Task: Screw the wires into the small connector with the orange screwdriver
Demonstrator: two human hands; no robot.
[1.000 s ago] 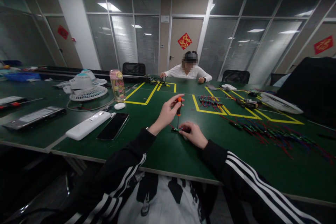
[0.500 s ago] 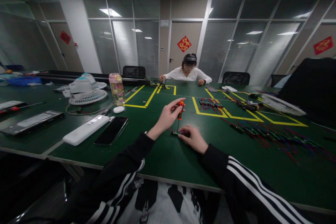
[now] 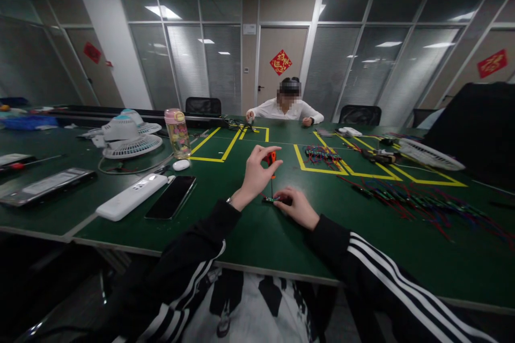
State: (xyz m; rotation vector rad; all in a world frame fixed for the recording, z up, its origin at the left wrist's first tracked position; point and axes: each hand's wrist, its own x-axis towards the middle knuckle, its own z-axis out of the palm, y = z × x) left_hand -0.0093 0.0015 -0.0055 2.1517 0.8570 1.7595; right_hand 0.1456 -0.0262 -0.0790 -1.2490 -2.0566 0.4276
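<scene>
- From the head view, I see the left hand point(image 3: 255, 174) around the screwdriver point(image 3: 273, 157), thumb and forefinger well parted; I can't tell whether the other fingers grip the handle.
- The screwdriver stands nearly upright, its lower end at a small circuit board point(image 3: 267, 200) lying on the green table point(image 3: 257, 244).
- The right hand point(image 3: 300, 209) has its fingertips closed on the board's right end.
- Off to the right lie wired boards point(image 3: 418, 201); to the left, a dark phone point(image 3: 171, 198).
- Across the table sits another person point(image 3: 287, 111) in white.
</scene>
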